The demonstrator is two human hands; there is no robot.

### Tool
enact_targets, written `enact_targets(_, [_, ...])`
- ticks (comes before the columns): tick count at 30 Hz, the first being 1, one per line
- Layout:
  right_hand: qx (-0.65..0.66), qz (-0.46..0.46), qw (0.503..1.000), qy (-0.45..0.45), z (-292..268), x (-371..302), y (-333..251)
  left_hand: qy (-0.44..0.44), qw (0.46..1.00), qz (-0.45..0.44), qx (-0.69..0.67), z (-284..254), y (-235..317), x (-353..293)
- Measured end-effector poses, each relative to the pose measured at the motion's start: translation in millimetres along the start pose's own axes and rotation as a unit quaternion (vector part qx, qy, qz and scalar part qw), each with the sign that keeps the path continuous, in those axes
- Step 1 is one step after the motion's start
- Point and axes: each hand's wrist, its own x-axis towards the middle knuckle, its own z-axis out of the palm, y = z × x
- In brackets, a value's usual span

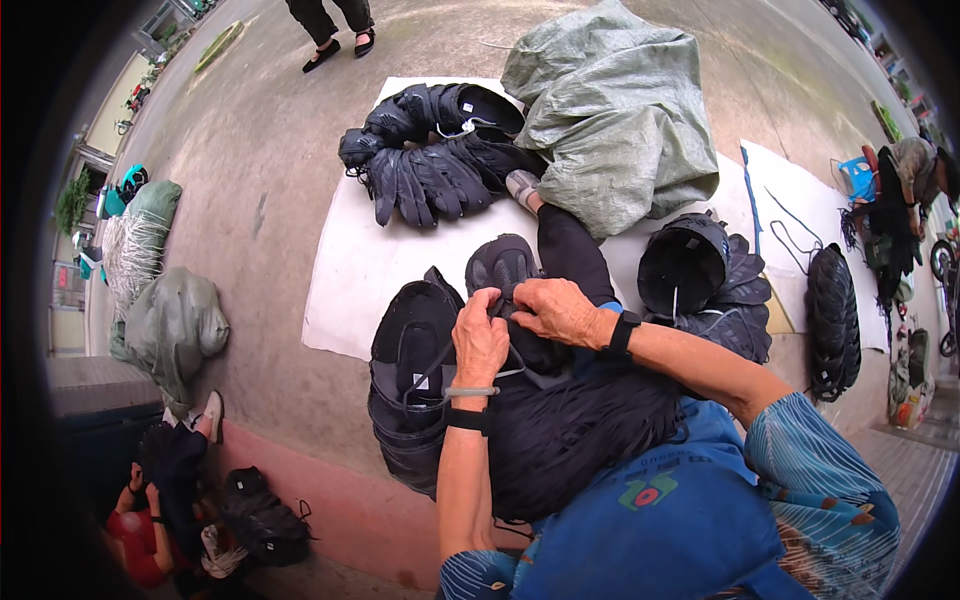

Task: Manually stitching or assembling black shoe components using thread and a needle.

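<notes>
A dark grey shoe upper (500, 262) with a patterned toe lies before me, toe pointing away. Both hands meet over its lacing area. My left hand (480, 345) is closed in a pinch at its left edge. From the right, my right hand (560, 310) pinches at the same spot; what sits between its fingertips is too small to make out. Across my lap lies a thick bundle of black shoelaces (580, 430). A nested stack of black shoe uppers (410, 340) stands beside my left hand, with a thin grey cord running from it.
More nested uppers (430, 180) curve across the white sheet (345, 280). Another stack (690, 265) stands to the right, with a dark bundle (833, 320) farther on. A large grey-green sack (620, 110) rises ahead. Other people sit lower left, work far right and stand at the top.
</notes>
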Motion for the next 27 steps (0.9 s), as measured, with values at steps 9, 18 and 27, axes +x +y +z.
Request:
enact_targets(9, [-0.086,0.065,0.994,0.006,13,3,-10,-0.035,0.999,-0.020,-0.021,-13,1,3])
enact_targets(18, [-0.101,0.018,0.995,0.009,22,9,-1,-0.007,0.999,-0.038,0.025,-3,-2,1])
enact_targets(27, [0.002,-0.026,0.990,-0.140,-16,-10,-21,0.063,0.997,0.004,0.035,2,0,-2])
